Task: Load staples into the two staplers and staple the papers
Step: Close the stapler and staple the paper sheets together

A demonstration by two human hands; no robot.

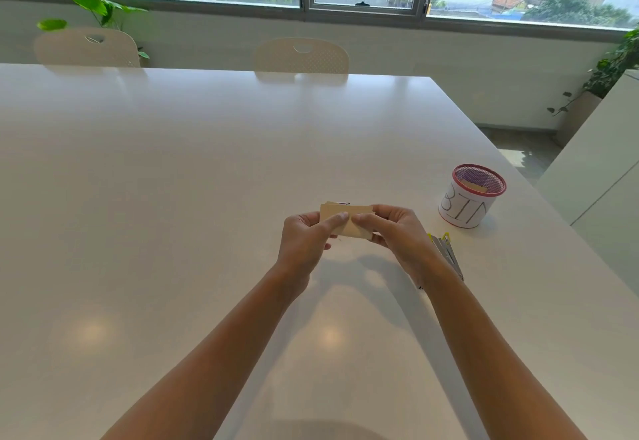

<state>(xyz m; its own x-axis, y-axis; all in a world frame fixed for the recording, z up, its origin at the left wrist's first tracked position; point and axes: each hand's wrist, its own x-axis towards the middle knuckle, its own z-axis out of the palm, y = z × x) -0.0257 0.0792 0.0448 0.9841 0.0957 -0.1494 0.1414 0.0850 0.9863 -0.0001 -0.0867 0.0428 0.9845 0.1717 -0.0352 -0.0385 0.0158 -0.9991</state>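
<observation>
A small stack of tan papers (346,215) is held just above the white table (173,197) by both hands. My left hand (306,237) grips its left side, thumb on top. My right hand (394,228) pinches its right side, thumb meeting the left thumb near the middle. A purple edge shows behind the top of the stack. A yellow and grey stapler (447,253) lies opened on the table just right of my right wrist, partly hidden by it. No second stapler is visible.
A red mesh cup (472,197) wrapped in white paper marked BIN stands at the right, with a tan piece inside. The table's right edge runs close behind it. Two pale chairs (301,56) stand at the far side under the window.
</observation>
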